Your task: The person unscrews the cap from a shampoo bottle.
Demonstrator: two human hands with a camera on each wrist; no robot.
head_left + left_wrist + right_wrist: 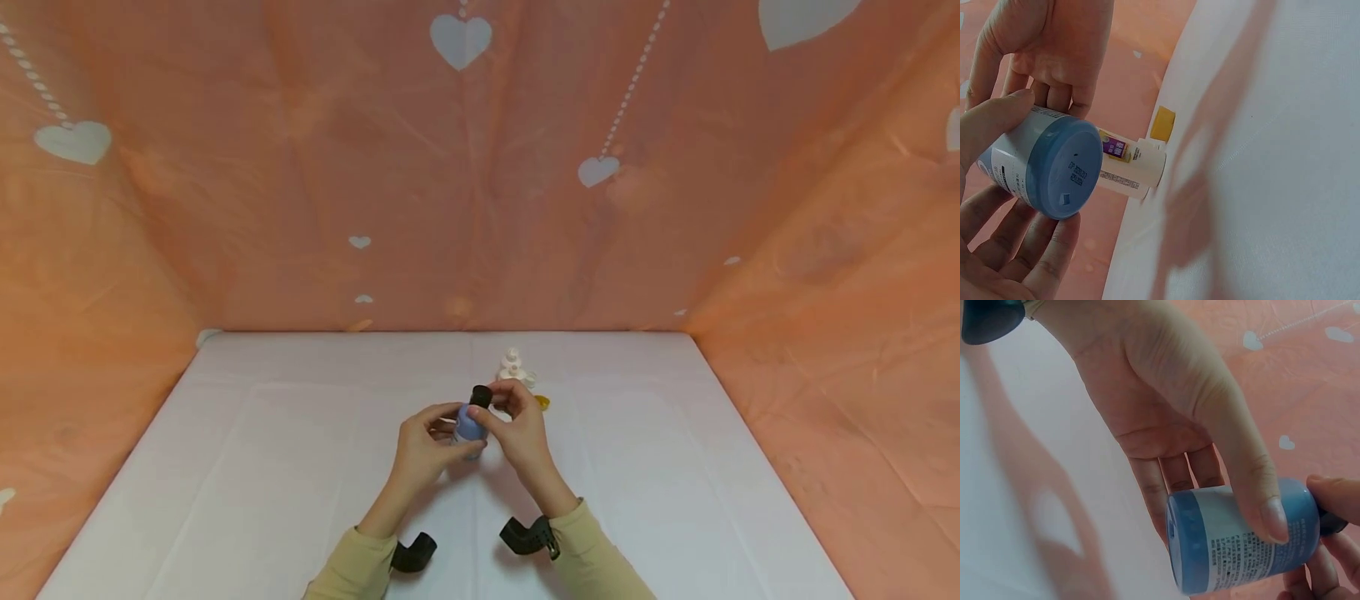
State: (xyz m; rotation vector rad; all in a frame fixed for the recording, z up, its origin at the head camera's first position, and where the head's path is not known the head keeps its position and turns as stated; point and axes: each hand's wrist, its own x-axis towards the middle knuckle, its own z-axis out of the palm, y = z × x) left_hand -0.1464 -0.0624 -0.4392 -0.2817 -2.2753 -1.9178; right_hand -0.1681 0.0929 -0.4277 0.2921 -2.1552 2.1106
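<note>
A blue bottle [469,427] with a white printed label and a black cap [482,395] is raised over the table, tilted with its cap up and away. My left hand [424,452] holds its body, thumb on one side and fingers on the other. In the left wrist view the blue base [1071,172] faces the camera, with small printed characters. My right hand [527,432] pinches the bottle's cap end between thumb and fingers. The right wrist view has the label turned to the camera and the cap partly covered by the right fingers [1341,497].
Behind the hands, white containers [513,363] stand on the white table [262,467]; one has a purple and yellow label. Beside them is a yellow object [542,403]. Orange cloth [300,167] with white hearts encloses the back and sides.
</note>
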